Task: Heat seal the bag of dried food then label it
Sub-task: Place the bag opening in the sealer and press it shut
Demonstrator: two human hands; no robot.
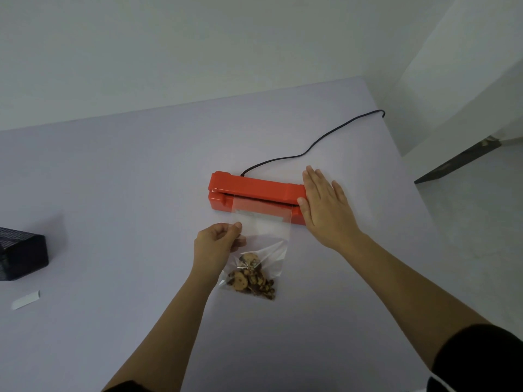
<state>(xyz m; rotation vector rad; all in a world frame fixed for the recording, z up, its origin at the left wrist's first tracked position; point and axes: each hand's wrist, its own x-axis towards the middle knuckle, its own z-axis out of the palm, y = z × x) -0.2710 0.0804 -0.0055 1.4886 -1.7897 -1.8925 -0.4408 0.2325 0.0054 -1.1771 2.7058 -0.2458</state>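
Centrally on the counter (pixel 113 193), the red heat sealer (pixel 254 188) lies crosswise. The bag (pixel 260 241) of dried food runs lengthwise from its slot toward the person. The right hand (pixel 322 205) rests flat on the sealer's right end, fingers (pixel 314 179) straight and holding nothing. The left hand (pixel 218 244) pinches the bag's left edge.

Black box (pixel 22 256) far left of the left hand (pixel 218 244), on a pale purple counter (pixel 113 179). White wall (pixel 198 52) behind. Pale floor (pixel 467 207) and a dark strip (pixel 458 159) far right of the right hand (pixel 325 205).
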